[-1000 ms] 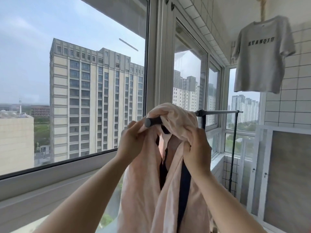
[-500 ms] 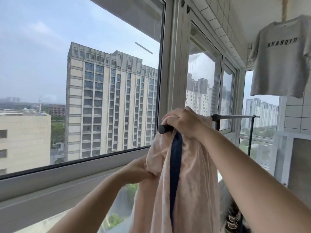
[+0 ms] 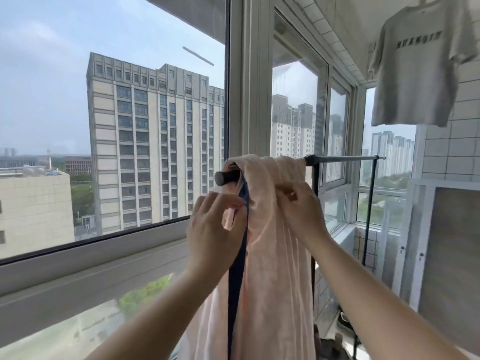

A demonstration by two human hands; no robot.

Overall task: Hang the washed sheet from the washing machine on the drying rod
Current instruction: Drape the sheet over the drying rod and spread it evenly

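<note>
A pale pink sheet (image 3: pixel 272 255) with a dark blue edge band hangs bunched over the near end of the drying rod (image 3: pixel 342 159), a thin metal bar on black uprights running away to the right. The rod's black end cap sticks out just left of the cloth. My left hand (image 3: pixel 213 229) pinches the sheet's left edge beside the blue band, just below the rod. On the right side of the bunch, my right hand (image 3: pixel 301 209) grips a fold of the cloth, also just under the rod.
Large windows (image 3: pixel 130 126) with a sill run along the left, close to the rod. A grey T-shirt (image 3: pixel 420 66) hangs high at the right against a tiled wall. A cabinet door (image 3: pixel 452 255) stands at the right. Shoes lie on the floor below the rack.
My right hand came down off the top of the rod to the sheet's right side. My left hand rose to the blue-banded edge. The sheet now spreads wider along the rod.
</note>
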